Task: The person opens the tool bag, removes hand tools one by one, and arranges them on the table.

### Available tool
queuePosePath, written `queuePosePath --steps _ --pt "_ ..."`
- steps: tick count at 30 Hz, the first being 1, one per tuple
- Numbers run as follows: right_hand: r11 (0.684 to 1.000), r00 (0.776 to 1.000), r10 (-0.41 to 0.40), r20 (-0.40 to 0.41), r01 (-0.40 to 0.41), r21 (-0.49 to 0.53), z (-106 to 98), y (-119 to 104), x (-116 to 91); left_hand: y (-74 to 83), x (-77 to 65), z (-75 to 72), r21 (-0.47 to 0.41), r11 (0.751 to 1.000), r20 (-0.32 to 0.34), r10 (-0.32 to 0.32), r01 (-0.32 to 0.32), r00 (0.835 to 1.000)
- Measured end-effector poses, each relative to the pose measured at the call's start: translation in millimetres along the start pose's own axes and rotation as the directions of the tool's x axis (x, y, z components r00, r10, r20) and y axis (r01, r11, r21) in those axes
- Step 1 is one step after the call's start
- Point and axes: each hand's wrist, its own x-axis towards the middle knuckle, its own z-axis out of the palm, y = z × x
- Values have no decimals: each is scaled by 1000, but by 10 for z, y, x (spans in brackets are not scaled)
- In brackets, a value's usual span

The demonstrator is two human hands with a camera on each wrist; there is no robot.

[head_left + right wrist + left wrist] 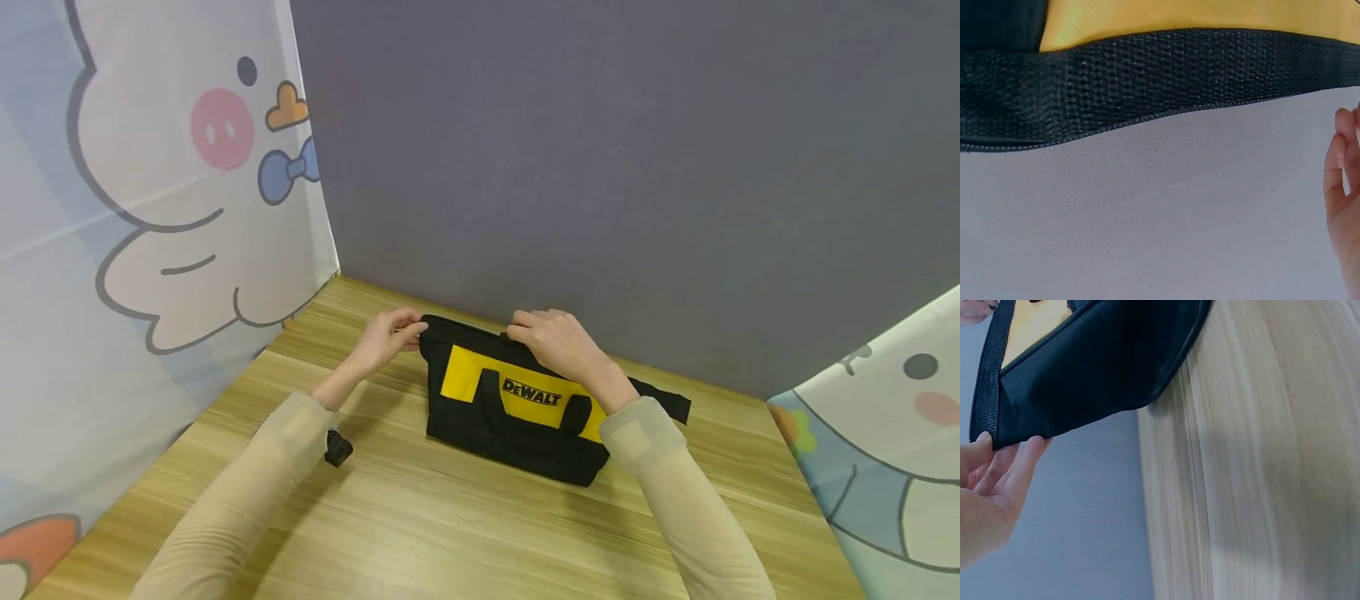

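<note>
A black and yellow DeWalt tool bag stands on the wooden table, its lettered side facing me and its zipper running along the top edge. At the bag's top left corner, my left hand pinches the black fabric between thumb and fingers; the left wrist view shows the thumb at the zipper end. My right hand is at the middle of the top edge, fingers curled at the zipper pull. Much of the pull is hidden by those fingers. Two black carry handles hang down the front.
A small black object lies on the table beside my left forearm, partly covered by it. To the right, a black band sticks out from behind the bag. A grey wall rises close behind, with cartoon-printed panels at the sides.
</note>
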Motion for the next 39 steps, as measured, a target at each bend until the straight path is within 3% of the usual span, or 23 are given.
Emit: queuePosePath --steps 29,39 --pt "1000 1000 -26 8 26 -7 -14 88 -155 6 -17 43 18 1000 -24 -3 3 1000" --pt "996 992 69 109 -62 -63 -179 275 -622 -78 -28 -109 8 999 -50 -50 51 997"
